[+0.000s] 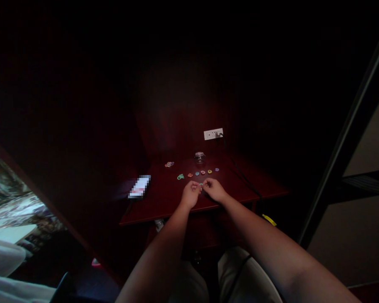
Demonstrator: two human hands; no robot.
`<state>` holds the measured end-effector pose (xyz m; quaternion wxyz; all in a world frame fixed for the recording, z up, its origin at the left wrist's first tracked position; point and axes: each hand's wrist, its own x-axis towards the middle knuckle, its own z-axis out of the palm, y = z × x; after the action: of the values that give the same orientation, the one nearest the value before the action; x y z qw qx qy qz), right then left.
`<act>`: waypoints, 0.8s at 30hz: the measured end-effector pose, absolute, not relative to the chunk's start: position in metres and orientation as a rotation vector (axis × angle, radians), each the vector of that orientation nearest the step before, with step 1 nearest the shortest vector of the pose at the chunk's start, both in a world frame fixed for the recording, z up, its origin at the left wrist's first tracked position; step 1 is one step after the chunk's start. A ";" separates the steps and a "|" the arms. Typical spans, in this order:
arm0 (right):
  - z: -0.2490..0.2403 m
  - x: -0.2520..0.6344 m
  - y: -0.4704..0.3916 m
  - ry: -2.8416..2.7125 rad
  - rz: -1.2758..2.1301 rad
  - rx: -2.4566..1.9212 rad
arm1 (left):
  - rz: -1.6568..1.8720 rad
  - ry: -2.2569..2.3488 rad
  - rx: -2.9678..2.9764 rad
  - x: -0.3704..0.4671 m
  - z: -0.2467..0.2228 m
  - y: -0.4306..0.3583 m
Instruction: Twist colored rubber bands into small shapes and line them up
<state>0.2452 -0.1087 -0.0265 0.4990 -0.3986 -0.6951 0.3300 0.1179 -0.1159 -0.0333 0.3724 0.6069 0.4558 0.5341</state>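
Spreading out around the hands, a dark reddish-brown desk [164, 202] has a smooth, faintly glossy top and a straight front edge. At nine o'clock from the hands lies a flat, rectangular phone [139, 186], its lit screen blocked into pixels, so any writing there cannot be made out. Near the front edge, the left hand [191, 194] and the right hand [214, 190] nearly meet, fingertips pinched narrow. Just past twelve o'clock, a white rectangular socket plate [213, 134] is set in the back panel, with a black plug and cable [236, 166]. At twelve, nearer, stands a clear, rounded jar [200, 158]. A loose pile of multicoloured loops [169, 164] lies at ten o'clock; closer in, from ten round to half past one, runs a row of small coloured bands [203, 172], mostly ring-shaped, green through purple. Smallest, a pale green band [201, 184] sits between both hands' fingertips, held by each.
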 end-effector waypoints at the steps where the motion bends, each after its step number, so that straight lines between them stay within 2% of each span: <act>1: -0.027 0.245 -0.109 -1.676 0.800 -0.971 | 1.356 1.152 1.541 0.118 -0.033 -0.116; 10: -0.029 0.246 -0.106 -1.657 0.749 -1.011 | 1.289 1.098 1.505 0.119 -0.025 -0.122; 24: -0.029 0.246 -0.105 -1.648 0.748 -1.002 | 1.366 1.114 1.548 0.117 -0.031 -0.119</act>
<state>0.2461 -0.1052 -0.0286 0.5109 -0.4165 -0.6848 0.3108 0.1166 -0.1191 -0.0311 0.3874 0.6083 0.4380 0.5367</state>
